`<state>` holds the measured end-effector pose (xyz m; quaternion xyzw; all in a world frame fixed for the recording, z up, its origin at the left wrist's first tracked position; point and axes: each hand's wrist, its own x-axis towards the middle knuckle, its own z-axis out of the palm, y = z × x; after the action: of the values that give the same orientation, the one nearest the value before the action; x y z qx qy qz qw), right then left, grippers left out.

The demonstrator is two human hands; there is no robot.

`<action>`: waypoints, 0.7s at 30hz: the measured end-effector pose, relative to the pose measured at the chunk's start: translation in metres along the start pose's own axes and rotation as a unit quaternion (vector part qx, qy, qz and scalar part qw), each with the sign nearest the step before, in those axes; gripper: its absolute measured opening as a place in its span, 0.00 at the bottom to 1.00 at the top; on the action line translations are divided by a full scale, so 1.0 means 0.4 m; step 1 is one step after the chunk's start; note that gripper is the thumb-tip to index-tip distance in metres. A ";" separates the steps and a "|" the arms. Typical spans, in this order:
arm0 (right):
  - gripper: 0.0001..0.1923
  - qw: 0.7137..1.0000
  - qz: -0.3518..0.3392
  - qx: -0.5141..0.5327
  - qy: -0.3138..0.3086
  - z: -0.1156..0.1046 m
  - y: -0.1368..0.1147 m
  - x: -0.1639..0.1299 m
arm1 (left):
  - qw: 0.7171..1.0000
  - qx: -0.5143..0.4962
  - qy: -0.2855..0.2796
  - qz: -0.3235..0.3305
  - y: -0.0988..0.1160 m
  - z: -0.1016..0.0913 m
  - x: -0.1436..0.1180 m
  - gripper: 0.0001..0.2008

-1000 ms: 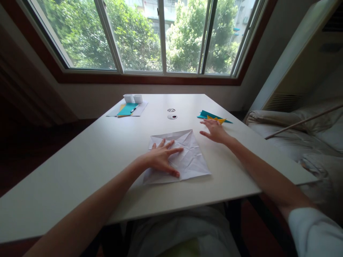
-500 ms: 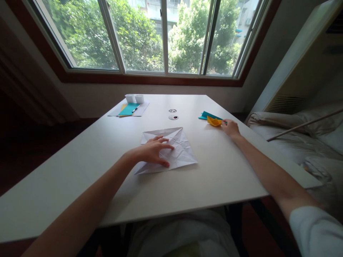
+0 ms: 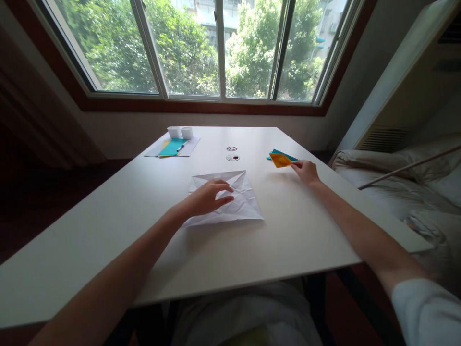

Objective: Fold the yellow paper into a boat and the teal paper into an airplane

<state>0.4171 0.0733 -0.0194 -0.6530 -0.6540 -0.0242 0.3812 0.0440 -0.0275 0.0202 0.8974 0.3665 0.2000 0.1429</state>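
Observation:
A white sheet of paper (image 3: 242,204) with many creases lies in the middle of the table. Over its left half is my left hand (image 3: 212,195), open, thumb and curved fingers apart; whether it touches the sheet I cannot tell. Farther off to the right, my right hand (image 3: 305,171) pinches one end of an orange folded paper boat (image 3: 280,160). The boat is tilted and appears lifted off the table. Just behind it a teal folded paper piece (image 3: 286,154) is partly hidden.
On the white table (image 3: 108,230), at the far left, two small white paper boxes (image 3: 180,133) stand by teal paper (image 3: 173,147), orange paper (image 3: 164,144), white sheets (image 3: 192,144) and a pen (image 3: 182,145). Round fittings (image 3: 233,157) sit in the tabletop. Right of it is grey bedding (image 3: 378,168).
My right hand has tilted the orange paper boat and moved it slightly left. My left hand has drawn its fingers in, and the sheet's near left corner shows less.

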 end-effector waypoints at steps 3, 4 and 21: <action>0.10 0.994 -0.106 0.039 0.003 -0.012 -0.080 -0.031 | 0.994 -0.079 0.067 -0.044 0.022 0.017 0.008 0.21; 0.10 0.985 -0.158 0.062 0.002 -0.016 -0.114 -0.048 | 0.988 -0.114 0.082 -0.065 0.030 0.024 0.009 0.25; 0.08 0.914 -0.354 0.192 -0.049 -0.049 -0.373 -0.254 | 0.929 -0.230 0.282 -0.067 0.067 0.064 0.011 0.11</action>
<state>0.2815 -0.0436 0.0102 -0.2927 -0.8525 0.0008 0.4330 0.0748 -0.0457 0.0097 0.7198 0.3954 0.5133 0.2491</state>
